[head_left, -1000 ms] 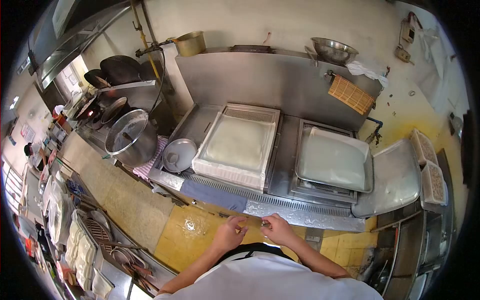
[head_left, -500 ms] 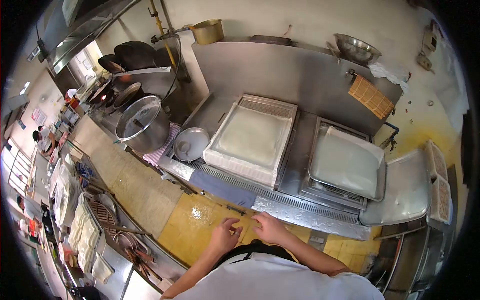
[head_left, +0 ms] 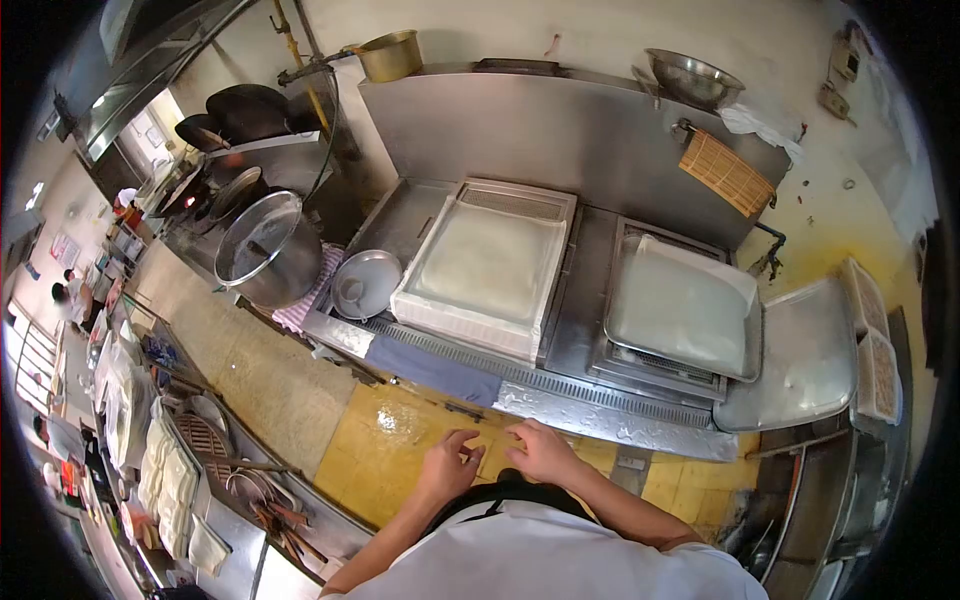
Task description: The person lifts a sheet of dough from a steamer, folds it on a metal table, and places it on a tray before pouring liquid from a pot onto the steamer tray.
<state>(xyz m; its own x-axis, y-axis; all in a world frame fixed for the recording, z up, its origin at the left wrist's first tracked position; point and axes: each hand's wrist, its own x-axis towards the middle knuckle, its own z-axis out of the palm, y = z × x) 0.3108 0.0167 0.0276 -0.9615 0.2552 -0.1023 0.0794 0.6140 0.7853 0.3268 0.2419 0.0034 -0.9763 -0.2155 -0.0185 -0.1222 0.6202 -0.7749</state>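
Observation:
My left hand (head_left: 453, 462) hovers in front of my waist, its fingers loosely bent and apart, with nothing in it. Close beside it, my right hand (head_left: 541, 452) is also half curled and holds nothing; its fingertips face the left hand across a small gap. Beyond both hands runs the steel counter's wet front edge (head_left: 590, 412), where a folded blue-grey cloth (head_left: 430, 370) lies. On the counter sits a cloth-lined tray with a pale, smooth white sheet (head_left: 482, 262). To its right, a tilted metal tray holds another whitish, glossy layer (head_left: 680, 308).
A round metal pan (head_left: 375, 280) and a large steel pot (head_left: 268, 250) stand at the left. A flat metal tray (head_left: 795, 365) rests at the right. Behind me on the left, a side table carries wrapped pale stacks (head_left: 168, 480) and a woven basket (head_left: 205, 430). People work far left.
The view has shifted slightly, so the counter appears a little further left and higher. My hands stay nearly in place, apart and holding nothing.

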